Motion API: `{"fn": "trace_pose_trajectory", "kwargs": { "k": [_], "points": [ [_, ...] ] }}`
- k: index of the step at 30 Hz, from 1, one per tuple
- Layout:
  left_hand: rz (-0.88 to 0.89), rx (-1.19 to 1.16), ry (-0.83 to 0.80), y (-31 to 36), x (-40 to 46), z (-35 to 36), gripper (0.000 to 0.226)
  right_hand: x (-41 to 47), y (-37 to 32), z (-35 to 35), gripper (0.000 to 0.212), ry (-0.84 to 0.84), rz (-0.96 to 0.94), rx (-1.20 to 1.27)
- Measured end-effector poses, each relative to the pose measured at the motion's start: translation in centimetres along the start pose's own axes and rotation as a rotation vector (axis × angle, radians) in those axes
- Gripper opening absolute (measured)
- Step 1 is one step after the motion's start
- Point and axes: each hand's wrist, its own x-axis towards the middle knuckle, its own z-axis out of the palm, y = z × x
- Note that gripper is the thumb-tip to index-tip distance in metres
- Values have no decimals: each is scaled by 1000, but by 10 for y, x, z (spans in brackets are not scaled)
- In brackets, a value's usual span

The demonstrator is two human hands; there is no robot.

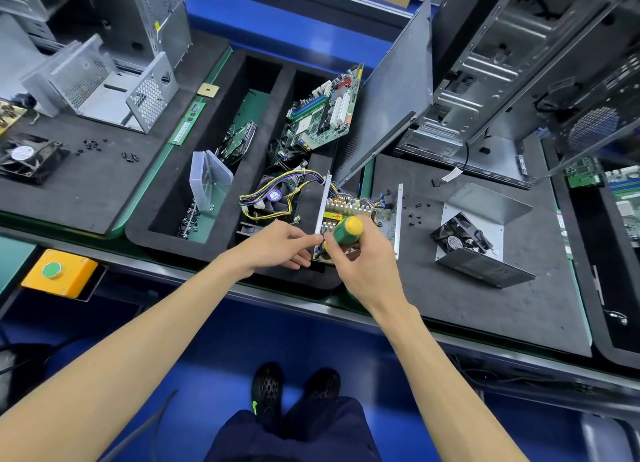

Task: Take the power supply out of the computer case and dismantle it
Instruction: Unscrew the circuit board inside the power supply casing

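Case [502, 81] stands empty at upper right. Supply [360, 216] already out, on the mat at the bench's near edge, lid [485, 233] with fan set aside at right. Dismantling under way, apparently at a board screw. Right hand [360, 264] clenched round screwdriver [346, 231]; left hand [280, 247] fingers straight, steadying the tip. Next: keep tip seated, turn, then catch the screw.

- I see bare dark worktop [433, 288] between the opened power supply [360, 216] and the cover with fan [478, 240]; a hand could pass there, apart from loose screws [417, 210].
- Left of the supply, the cable bundle [273, 191] spills over the foam tray [166, 198] wall.
- Behind, the leaning side panel [394, 94] and computer case [502, 63] close off the far side.
- My right hand [360, 257] and screwdriver [346, 231] cover the supply's near end.
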Motion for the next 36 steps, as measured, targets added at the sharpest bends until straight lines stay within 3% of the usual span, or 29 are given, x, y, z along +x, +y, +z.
{"fn": "trace_pose_trajectory", "kwargs": {
  "k": [10,13,15,17,20,22,24,28,32,34,36],
  "points": [
    [-18,26,5,0,-2,-1,46,6,-4,-1,17,-32,39,-3],
    [-29,181,28,10,-8,1,39,14,-7,-8,15,-117,90,-30],
    [98,484,202,25,-15,-2,29,17,-8,-15,19,-191,108,-49],
    [339,529,348,49,-28,-6,18,18,-10,-20,29,-264,145,-30],
    [650,442,106,86,-53,-10,41,19,-11,-22,32,-310,179,-1],
    [699,669,-50,103,-61,-6,45,21,-14,-23,35,-325,180,3],
    [666,889,-70,111,-61,-2,36,24,-17,-23,46,-358,197,6],
    [636,1180,135,120,-59,1,26,25,-19,-18,28,-384,225,131],
    [566,1553,418,115,-56,12,43,17,-20,-6,22,-250,223,163],
    [583,1553,464,113,-59,11,52,19,-19,-3,28,-231,223,160],
    [684,1435,351,115,-63,5,47,22,-17,-5,29,-273,200,141]
  ]
}}
